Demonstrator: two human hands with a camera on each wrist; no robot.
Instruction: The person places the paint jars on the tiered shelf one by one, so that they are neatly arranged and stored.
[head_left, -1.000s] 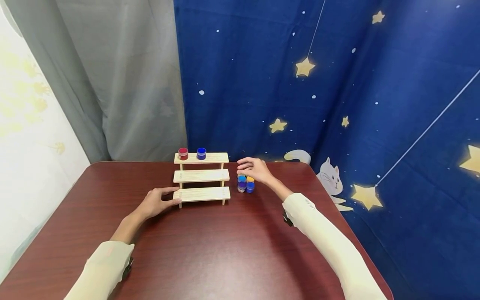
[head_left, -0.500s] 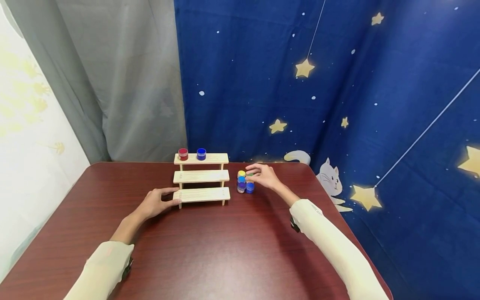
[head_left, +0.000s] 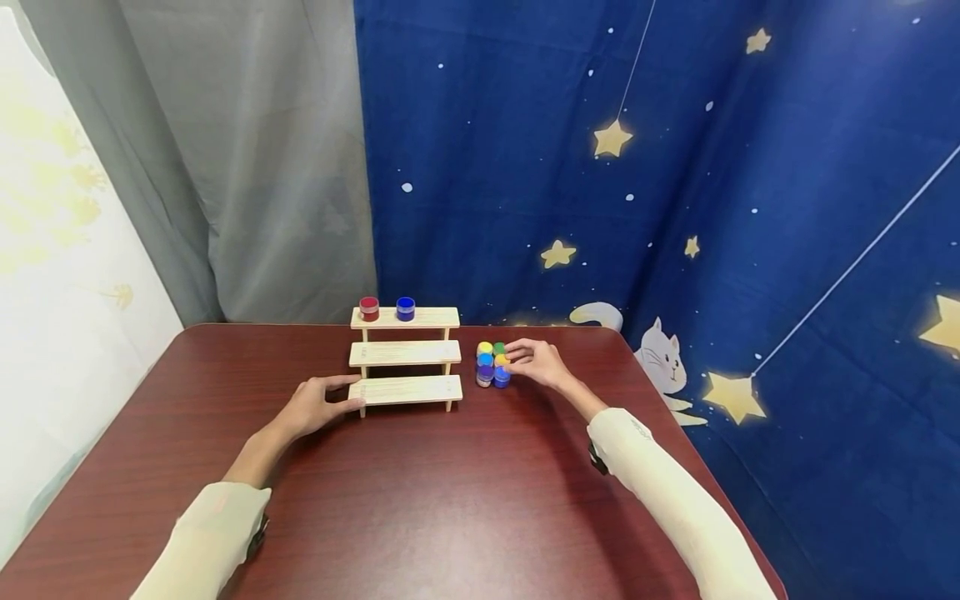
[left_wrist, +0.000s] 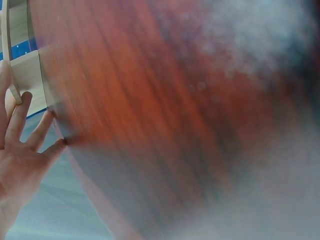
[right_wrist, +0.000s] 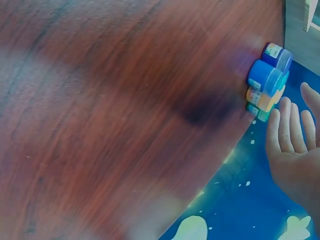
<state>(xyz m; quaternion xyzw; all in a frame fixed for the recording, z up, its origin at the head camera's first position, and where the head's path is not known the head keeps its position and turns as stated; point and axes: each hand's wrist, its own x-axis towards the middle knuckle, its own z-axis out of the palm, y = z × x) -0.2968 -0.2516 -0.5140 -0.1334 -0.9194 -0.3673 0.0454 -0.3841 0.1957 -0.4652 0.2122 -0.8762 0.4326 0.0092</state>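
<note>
A three-step wooden display stand [head_left: 405, 389] stands on the table. My left hand [head_left: 309, 406] holds the left end of its lowest step, thumb in front and fingers behind. In the left wrist view, the left hand's other fingers [left_wrist: 39, 135] are spread. My right hand [head_left: 542, 365] is right of a cluster of small paint jars, fingertips close to the orange jar [head_left: 502, 361] and green jar [head_left: 499, 348]. The right wrist view shows its fingers [right_wrist: 285, 125] loosely extended, nothing held. Yellow [head_left: 485, 347], light blue [head_left: 485, 360], purple [head_left: 485, 375] and blue [head_left: 502, 379] jars complete the cluster.
On the stand's top step sit a red jar [head_left: 369, 309] and a dark blue jar [head_left: 406, 309]. The reddish-brown table [head_left: 450, 508] reaches back to a grey curtain [head_left: 292, 167] and a blue star-patterned curtain [head_left: 495, 150].
From above the back of the jar cluster, my right hand has moved right and down to its right side, uncovering the yellow and green jars. My left hand has stayed on the stand.
</note>
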